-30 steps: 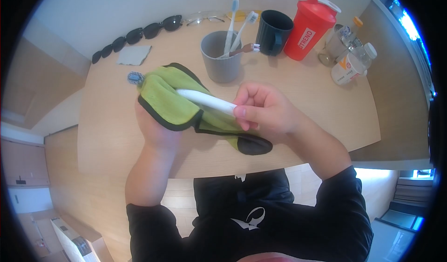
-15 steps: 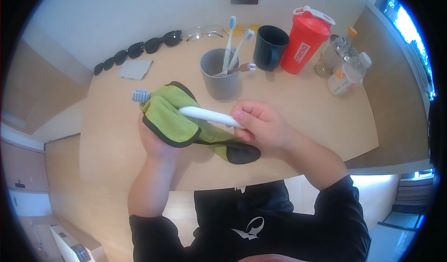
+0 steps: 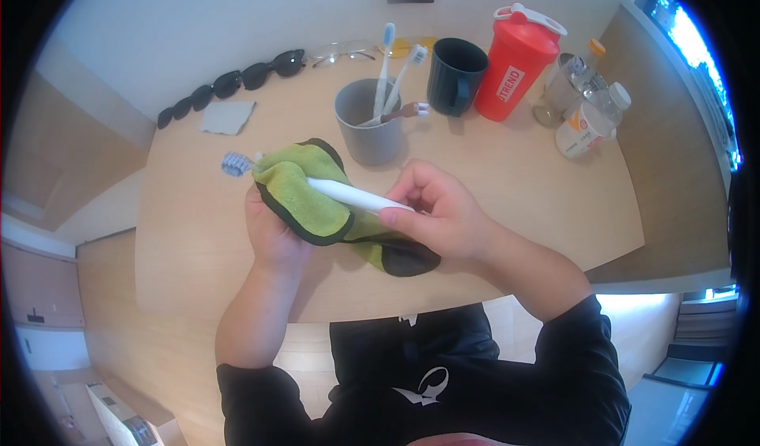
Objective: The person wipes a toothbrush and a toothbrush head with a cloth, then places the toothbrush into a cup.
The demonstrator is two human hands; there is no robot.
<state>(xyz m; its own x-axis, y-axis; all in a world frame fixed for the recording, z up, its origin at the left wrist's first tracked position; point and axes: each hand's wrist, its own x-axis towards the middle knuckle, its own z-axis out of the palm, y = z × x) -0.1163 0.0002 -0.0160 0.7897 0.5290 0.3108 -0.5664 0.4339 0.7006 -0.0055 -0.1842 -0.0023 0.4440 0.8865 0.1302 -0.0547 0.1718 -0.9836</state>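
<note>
A white toothbrush [image 3: 352, 196] lies across the space between my hands, its bristled head out to the left. Around its neck my left hand [image 3: 275, 228] holds a green cloth [image 3: 309, 200] with a dark border; the cloth hides most of those fingers. My right hand [image 3: 439, 212] pinches the toothbrush handle's right end between thumb and fingers. The cloth's loose end, with a black patch, hangs below the handle toward the table. Just beyond my hands stands a grey cup [image 3: 370, 129] holding several toothbrushes.
Behind the cup are a dark mug [image 3: 457, 78], a red shaker bottle [image 3: 514, 66] and clear bottles [image 3: 590, 125] at the right. Sunglasses [image 3: 257, 75] and clear glasses [image 3: 342, 52] line the wall. A grey cloth piece [image 3: 227, 118] lies on the wooden table [image 3: 190, 264].
The toothbrush head pokes farther out of the cloth, showing more of its neck. My right hand has rolled over the handle, its thumb now along the near side.
</note>
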